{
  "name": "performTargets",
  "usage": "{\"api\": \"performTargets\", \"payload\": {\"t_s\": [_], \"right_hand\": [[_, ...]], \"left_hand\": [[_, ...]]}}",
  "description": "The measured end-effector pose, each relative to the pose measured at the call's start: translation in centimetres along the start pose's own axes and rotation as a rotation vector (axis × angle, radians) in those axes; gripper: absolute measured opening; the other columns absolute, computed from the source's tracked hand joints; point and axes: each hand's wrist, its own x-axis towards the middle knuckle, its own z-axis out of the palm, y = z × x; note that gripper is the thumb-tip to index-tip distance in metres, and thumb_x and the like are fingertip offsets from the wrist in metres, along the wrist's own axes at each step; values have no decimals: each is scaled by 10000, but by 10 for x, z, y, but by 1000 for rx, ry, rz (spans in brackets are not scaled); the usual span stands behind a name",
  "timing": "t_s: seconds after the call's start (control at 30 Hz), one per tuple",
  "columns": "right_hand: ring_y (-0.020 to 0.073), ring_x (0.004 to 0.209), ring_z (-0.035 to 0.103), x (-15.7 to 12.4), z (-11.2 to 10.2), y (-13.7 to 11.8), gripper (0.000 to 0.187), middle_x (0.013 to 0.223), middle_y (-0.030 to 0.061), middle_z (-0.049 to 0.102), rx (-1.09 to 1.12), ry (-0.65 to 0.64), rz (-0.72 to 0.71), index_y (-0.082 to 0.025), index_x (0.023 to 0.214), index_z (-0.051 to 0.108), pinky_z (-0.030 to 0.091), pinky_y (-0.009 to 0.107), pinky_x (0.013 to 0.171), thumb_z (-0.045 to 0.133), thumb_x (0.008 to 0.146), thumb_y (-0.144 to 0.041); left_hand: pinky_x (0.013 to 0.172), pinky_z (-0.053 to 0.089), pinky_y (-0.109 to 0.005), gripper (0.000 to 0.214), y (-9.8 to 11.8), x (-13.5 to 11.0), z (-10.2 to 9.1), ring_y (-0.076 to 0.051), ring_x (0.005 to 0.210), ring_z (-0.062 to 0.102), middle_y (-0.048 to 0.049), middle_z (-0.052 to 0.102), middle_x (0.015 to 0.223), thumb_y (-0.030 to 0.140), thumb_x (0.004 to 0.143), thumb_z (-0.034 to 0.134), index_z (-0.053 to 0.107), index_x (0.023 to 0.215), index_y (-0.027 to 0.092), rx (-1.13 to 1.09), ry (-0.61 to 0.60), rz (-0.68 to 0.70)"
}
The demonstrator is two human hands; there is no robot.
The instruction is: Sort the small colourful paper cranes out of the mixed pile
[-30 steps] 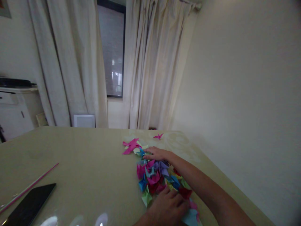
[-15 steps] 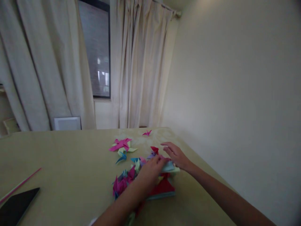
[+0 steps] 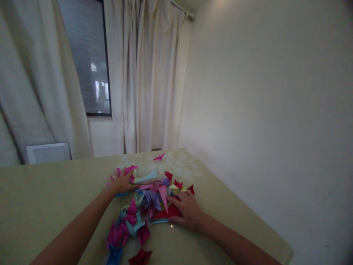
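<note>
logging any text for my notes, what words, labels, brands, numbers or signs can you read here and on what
None: no word, label, brand, number or sign can be read. The folded paper pieces show only colours, some blurred; the pale swirls on the table are a pattern, not lettering.

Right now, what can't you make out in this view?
In the head view:
Left hand: fingertips blur against the pink paper, so its grip is unclear.
Flat red paper: right end hidden by the right hand.
Nearest blue paper: cut off by the bottom edge.
Pale panel: lower part hidden behind the table.
</note>
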Motion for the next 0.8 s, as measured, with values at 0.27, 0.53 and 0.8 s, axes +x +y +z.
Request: {"api": "performTargets", "payload": {"t_s": [0.27,0.53,0.8], "right_hand": [[274,1007,647,33,-1,43,279,1022,112,745,-177,86,-277,-240,1101,727,344,504,1051,504,1065,-403],[258,1031,672,54,-22,39,303,1107,99,753,120,350,-47,-238,1174,684,385,462,1031,425,1083,-365],[384,1504,374,50,-16,73,730,1667,167,366,52,137,305,-273,1529,526,328,560,1171,623,920,-663]], "left_hand": [[1187,388,-470,646,-36,-48,4,-345,1371,559,-117,614,1485,657,904,535,640,1385,239,-75,2,243],[1214,388,-446,592,-34,-122,-26,-323,1418,511,-79,606,1510,600,915,585,656,1392,256,-312,-174,390],[1190,434,-514,662,-16,-183,-24,-336,1426,518,-32,493,1620,617,983,552,425,1585,371,-524,-140,436]]}}
